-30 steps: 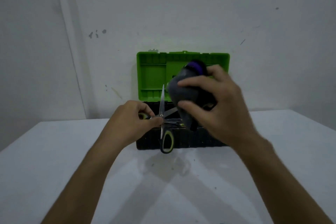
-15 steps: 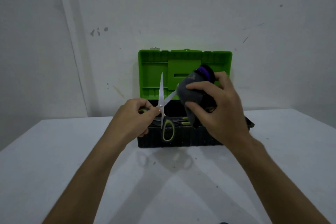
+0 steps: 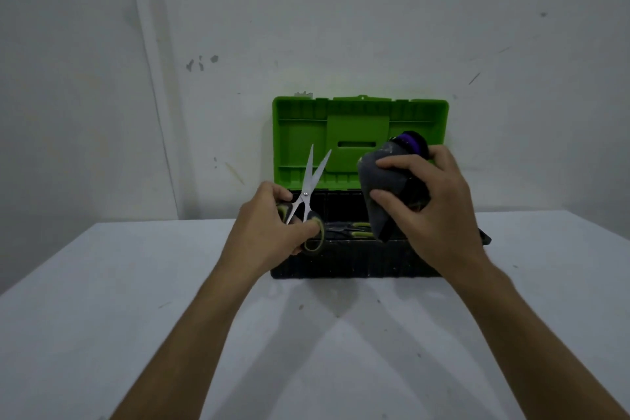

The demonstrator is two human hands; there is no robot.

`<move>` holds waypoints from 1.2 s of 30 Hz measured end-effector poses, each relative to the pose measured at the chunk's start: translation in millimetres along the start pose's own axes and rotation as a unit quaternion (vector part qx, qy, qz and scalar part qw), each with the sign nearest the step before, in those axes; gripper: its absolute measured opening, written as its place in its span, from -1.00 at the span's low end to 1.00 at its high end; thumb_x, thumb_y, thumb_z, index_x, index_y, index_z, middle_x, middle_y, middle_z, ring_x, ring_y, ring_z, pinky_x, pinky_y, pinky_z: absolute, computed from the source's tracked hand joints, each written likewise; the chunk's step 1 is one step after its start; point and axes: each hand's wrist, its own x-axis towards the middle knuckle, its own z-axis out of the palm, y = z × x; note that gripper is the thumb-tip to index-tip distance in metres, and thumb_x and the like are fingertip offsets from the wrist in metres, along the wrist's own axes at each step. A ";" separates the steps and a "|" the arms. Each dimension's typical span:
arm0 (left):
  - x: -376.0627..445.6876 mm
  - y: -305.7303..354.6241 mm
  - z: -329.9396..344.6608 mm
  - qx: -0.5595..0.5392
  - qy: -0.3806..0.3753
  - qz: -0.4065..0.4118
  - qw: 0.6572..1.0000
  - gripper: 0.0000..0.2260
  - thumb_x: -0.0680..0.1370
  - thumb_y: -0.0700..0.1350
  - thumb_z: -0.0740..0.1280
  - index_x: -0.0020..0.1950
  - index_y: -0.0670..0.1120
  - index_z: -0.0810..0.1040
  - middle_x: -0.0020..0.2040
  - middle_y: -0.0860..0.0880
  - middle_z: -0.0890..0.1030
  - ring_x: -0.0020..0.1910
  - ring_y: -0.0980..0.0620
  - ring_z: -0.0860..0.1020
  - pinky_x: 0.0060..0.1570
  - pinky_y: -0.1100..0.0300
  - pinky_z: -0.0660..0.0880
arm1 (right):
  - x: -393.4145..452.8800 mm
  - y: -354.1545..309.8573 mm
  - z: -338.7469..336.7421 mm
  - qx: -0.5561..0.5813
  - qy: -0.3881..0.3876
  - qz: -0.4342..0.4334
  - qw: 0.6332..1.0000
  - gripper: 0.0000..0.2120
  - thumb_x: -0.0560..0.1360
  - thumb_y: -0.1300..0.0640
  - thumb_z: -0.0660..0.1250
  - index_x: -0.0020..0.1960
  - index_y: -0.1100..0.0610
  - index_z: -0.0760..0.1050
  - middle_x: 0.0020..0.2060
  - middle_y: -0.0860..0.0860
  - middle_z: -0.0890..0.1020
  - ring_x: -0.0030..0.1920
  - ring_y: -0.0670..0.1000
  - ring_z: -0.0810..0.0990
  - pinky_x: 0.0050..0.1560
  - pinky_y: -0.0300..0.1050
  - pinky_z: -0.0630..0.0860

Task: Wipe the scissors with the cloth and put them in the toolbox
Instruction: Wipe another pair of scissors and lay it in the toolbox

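My left hand (image 3: 269,225) grips the scissors (image 3: 308,181) by their yellow-green and black handles, blades spread apart and pointing up in front of the toolbox lid. My right hand (image 3: 426,211) holds a bunched grey cloth (image 3: 381,181) with a purple and black part at its top, a little to the right of the blades and apart from them. The toolbox (image 3: 344,261) has a black base and an upright green lid (image 3: 358,126), standing open at the back of the white table. Another pair of yellow-handled scissors (image 3: 351,228) lies inside the base.
The white table (image 3: 102,300) stretches in front of and around the toolbox. A white wall stands directly behind the box. A dark flat piece (image 3: 484,237) juts out at the toolbox's right end.
The blades have closed to a narrower V, with my left hand regripping the handles. The cloth in my right hand has drawn away to the right, off the blade.
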 end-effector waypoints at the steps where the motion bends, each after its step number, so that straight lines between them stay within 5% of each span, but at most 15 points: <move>1: -0.7 -0.1 0.7 0.025 -0.001 0.005 1.000 -0.59 0.42 -0.08 0.49 0.14 -0.03 0.35 -0.14 -0.03 0.63 -0.35 0.01 0.66 -0.35 0.19 0.58 | 0.1 -0.2 0.3 0.003 -0.003 -0.002 1.000 -0.68 0.41 0.09 0.53 0.15 0.00 0.60 0.06 0.02 0.42 0.04 -0.12 0.44 0.07 -0.52 0.34; 7: 0.2 -3.0 9.5 0.037 -0.038 0.049 0.997 -0.58 0.51 -0.10 0.39 0.19 0.01 0.19 -0.09 -0.02 0.58 -0.35 -0.02 0.55 -0.24 -0.01 0.60 | -1.2 3.5 3.2 0.017 -0.029 0.002 0.999 -0.68 0.42 0.09 0.52 0.15 0.02 0.59 0.06 0.01 0.41 0.04 -0.13 0.44 0.07 -0.51 0.38; 14: 9.5 -10.3 15.5 0.040 -0.056 0.097 0.993 -0.60 0.59 -0.20 0.29 0.24 0.04 0.11 0.00 0.09 0.45 -0.44 -0.04 0.52 -0.43 0.17 0.53 | -1.6 22.1 8.4 0.027 -0.043 0.026 0.998 -0.69 0.43 0.08 0.52 0.15 0.01 0.59 0.07 0.00 0.41 0.05 -0.13 0.45 0.08 -0.53 0.34; 20: 69.2 -14.7 33.9 0.025 -0.144 0.072 0.987 -0.60 0.59 -0.28 0.27 0.16 0.02 0.06 0.07 -0.10 0.46 -0.49 0.03 0.45 -0.50 0.23 0.44 | 21.5 56.2 14.2 0.003 -0.056 0.065 0.996 -0.71 0.46 0.06 0.49 0.16 0.00 0.57 0.04 -0.02 0.40 0.00 -0.17 0.40 0.04 -0.58 0.31; 23: 108.2 -21.3 45.2 0.086 -0.143 0.039 0.985 -0.64 0.57 -0.18 0.35 0.18 -0.01 0.18 -0.03 0.02 0.45 -0.47 0.04 0.50 -0.40 0.17 0.51 | 34.7 79.2 20.9 -0.042 -0.091 0.095 0.990 -0.72 0.46 0.02 0.48 0.15 -0.05 0.56 0.03 -0.03 0.40 0.00 -0.09 0.43 -0.01 -0.42 0.33; 28: 143.6 -45.9 70.5 0.201 -0.265 -0.027 0.943 -0.58 0.46 -0.10 0.50 0.20 -0.04 0.36 0.14 -0.10 0.52 0.04 -0.10 0.54 0.07 0.00 0.49 | 37.8 105.4 34.1 -0.082 -0.153 0.129 0.976 -0.72 0.44 -0.02 0.49 0.13 -0.10 0.56 -0.01 -0.04 0.44 0.01 -0.01 0.48 0.02 -0.15 0.37; 33: 158.2 -65.2 90.6 0.281 -0.314 -0.004 0.907 -0.66 0.48 -0.16 0.46 0.21 -0.09 0.47 0.09 -0.06 0.62 0.05 -0.04 0.58 0.12 0.08 0.50 | 29.4 112.6 42.8 -0.069 -0.170 0.144 0.972 -0.72 0.43 -0.04 0.50 0.12 -0.12 0.57 -0.07 -0.10 0.44 -0.02 -0.02 0.49 0.08 0.00 0.48; 36: 160.6 -70.4 90.2 0.292 -0.268 0.016 0.918 -0.78 0.48 0.01 0.45 0.07 -0.01 0.58 -0.05 0.03 0.66 0.04 -0.01 0.61 0.15 0.02 0.52 | 22.2 108.5 43.8 -0.063 -0.143 0.120 0.980 -0.71 0.42 -0.02 0.51 0.11 -0.09 0.58 -0.09 -0.10 0.42 -0.04 -0.06 0.47 0.02 -0.11 0.46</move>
